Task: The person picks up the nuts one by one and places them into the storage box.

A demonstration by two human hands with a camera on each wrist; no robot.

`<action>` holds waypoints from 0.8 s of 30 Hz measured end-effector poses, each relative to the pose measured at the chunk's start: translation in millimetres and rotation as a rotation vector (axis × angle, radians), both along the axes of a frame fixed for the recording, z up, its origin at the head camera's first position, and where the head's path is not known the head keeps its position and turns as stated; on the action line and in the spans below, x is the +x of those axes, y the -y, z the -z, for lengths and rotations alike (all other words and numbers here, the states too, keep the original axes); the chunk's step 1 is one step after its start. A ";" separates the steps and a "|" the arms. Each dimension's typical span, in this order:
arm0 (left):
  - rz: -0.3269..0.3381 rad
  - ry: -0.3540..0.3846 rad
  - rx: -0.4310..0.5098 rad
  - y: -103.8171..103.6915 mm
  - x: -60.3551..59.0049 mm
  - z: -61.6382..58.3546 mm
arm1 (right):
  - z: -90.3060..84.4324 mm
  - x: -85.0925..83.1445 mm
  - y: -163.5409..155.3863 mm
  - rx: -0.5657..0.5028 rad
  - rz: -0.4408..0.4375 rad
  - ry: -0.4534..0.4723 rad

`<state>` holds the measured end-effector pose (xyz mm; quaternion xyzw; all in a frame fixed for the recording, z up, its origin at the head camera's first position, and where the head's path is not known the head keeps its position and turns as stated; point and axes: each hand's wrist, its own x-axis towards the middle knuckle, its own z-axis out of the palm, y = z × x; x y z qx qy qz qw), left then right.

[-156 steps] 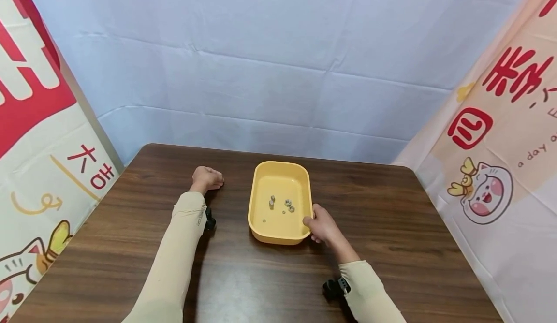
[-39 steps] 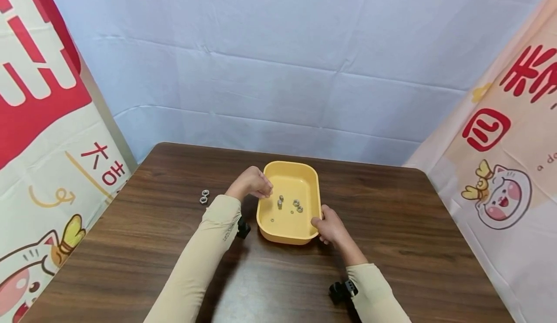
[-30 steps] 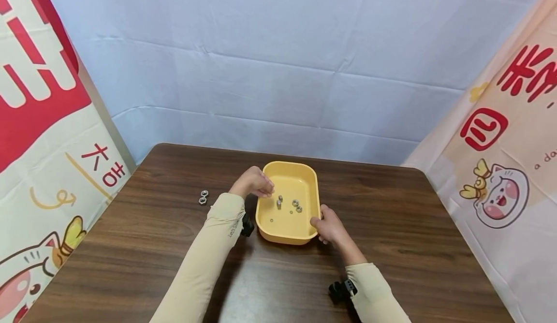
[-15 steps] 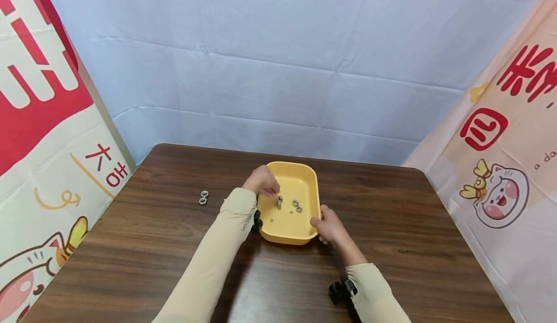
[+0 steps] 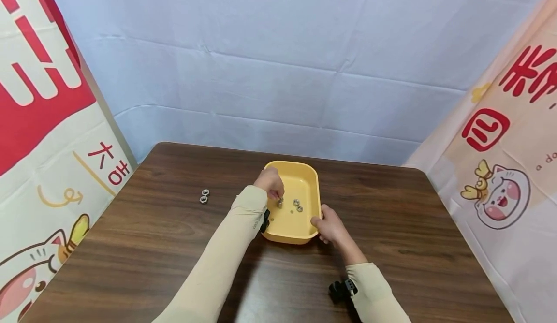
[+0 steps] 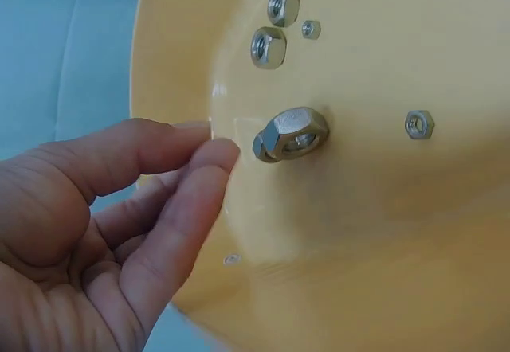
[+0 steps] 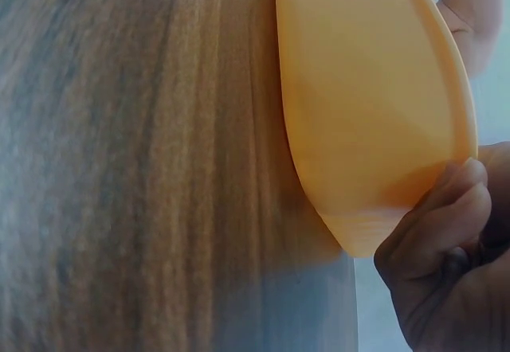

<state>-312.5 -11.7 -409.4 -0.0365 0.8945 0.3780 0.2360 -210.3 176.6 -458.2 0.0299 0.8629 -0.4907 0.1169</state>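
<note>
- The work in hand looks like taking metal nuts out of the yellow tray (image 5: 314,187) and setting them on the table (image 5: 391,245).
- Two nuts on the table (image 5: 203,196) lie touching each other, well to the left of the tray; I judge these as already moved.
- The left hand (image 5: 271,182) reaches into the tray from its left side. In the left wrist view its fingertips (image 6: 213,154) are bent toward the big stacked nuts (image 6: 292,133) and sit just beside them; whether they touch I cannot tell, and the hand grips nothing yet.
- Left in the tray: the big stacked nuts, two medium nuts (image 6: 275,27) farther in, and at least two small nuts (image 6: 419,124).
- The right hand (image 5: 329,224) holds the tray's near right corner, fingers curled round the rim (image 7: 458,113), steadying it.
- By this count the job is early: two nuts out, about six still inside, and the next pick not yet closed.
</note>
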 end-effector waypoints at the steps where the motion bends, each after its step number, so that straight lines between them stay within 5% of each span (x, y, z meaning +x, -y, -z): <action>1: 0.010 -0.001 -0.009 -0.6 0.4 -0.3 | -0.1 0.0 0.1 0.000 0.001 -0.001; 8: 0.070 -0.007 -0.077 -1.2 1.3 -1.6 | 0.0 0.0 -0.2 0.000 -0.004 -0.003; 18: 0.072 0.013 -0.072 -3.1 6.9 -5.5 | 0.1 -0.9 -0.8 0.010 -0.005 -0.012; 21: 0.159 -0.007 -0.107 -3.6 9.7 -7.8 | 0.3 -0.8 -0.7 0.014 -0.004 -0.011; 24: 0.332 -0.067 -0.177 -3.5 13.1 -10.2 | 0.8 -1.0 -1.0 0.017 -0.002 -0.006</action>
